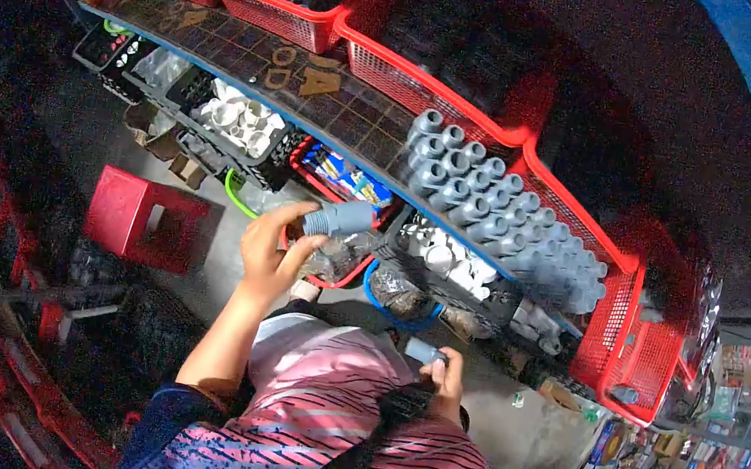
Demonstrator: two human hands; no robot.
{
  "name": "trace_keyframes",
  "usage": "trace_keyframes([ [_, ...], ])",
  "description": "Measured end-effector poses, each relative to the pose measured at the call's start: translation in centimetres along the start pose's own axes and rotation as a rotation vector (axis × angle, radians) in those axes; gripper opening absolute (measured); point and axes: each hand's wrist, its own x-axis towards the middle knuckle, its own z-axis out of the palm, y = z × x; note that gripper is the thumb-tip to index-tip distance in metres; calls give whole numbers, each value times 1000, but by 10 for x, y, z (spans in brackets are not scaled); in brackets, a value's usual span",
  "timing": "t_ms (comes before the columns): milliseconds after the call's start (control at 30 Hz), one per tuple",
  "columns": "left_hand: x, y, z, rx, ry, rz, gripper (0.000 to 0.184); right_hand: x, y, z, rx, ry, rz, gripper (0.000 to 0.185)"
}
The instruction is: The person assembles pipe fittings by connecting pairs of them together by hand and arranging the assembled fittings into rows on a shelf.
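My left hand is closed around one end of a grey threaded plastic pipe fitting, held up in front of the table edge. Lower and closer to my body, my right hand grips another grey plastic fitting, smaller in view; its far end sticks out to the left of my fingers. On the table, beyond both hands, several grey bottle-shaped fittings stand upright in close rows.
Red mesh baskets line the table's back. Below the blue table edge stand crates of white parts, a red crate of blue packets and a blue-rimmed tub. A red stool stands left.
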Motion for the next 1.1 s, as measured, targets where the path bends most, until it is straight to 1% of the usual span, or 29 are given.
trace_keyframes([
  [33,2,-11,-2,-16,-10,-4,32,4,-1,18,-30,1,-46,38],
  [67,5,-21,-2,-66,-12,-102,31,6,-3,35,-45,48,2,38],
  [100,9,-31,-3,-113,-17,-198,29,8,-8,50,49,47,-20,39],
  [167,17,-47,2,-162,-118,-267,28,13,-13,70,109,49,43,39],
  [200,22,-56,7,-179,-171,-233,28,15,-12,79,114,65,46,39],
  [267,36,-70,17,-199,-279,-174,27,12,-4,92,-149,144,-93,39],
  [300,45,-73,21,-201,-330,-145,26,8,0,96,-147,157,-78,39],
  [333,56,-73,24,-213,-434,-166,26,4,4,98,-163,166,-53,39],
  [367,62,-77,32,-225,-453,-167,26,-1,10,99,-177,177,-27,38],
  [400,67,-82,42,-229,-448,-65,27,-3,8,103,-172,209,51,35],
  [433,73,-87,52,-237,-438,41,27,-7,3,103,-167,231,58,35],
  [500,84,-93,69,-271,-458,83,27,-17,-18,101,-101,281,189,30],
  [533,90,-94,75,-260,-475,105,27,-17,-23,101,-75,320,29,27],
  [567,94,-95,80,-248,-491,128,27,-17,-31,101,-75,337,38,27],
  [633,98,-100,92,-218,-485,157,26,-17,-58,100,-117,372,-47,19],
  [667,101,-99,94,-198,-477,175,26,-16,-63,102,14,428,-30,22],
  [700,103,-98,95,-175,-470,193,26,-16,-73,103,17,433,-23,22],
  [767,106,-100,100,-190,-480,202,27,-14,-89,104,-5,448,-18,23],
  [833,106,-101,103,-205,-486,210,27,-13,-83,105,29,475,-39,24],
  [900,106,-101,106,-207,-485,216,27,-12,-76,104,-87,437,-98,24],
  [933,105,-101,107,-207,-488,216,27,-11,-75,105,-85,437,-96,24],
  [1000,104,-102,108,-190,-517,149,29,-7,-76,108,-72,467,-53,27],
  [1033,102,-102,109,-187,-518,146,29,-5,-80,111,-71,463,-51,27],
  [1100,99,-104,112,-214,-504,70,30,-2,-93,116,-90,452,-56,29],
])
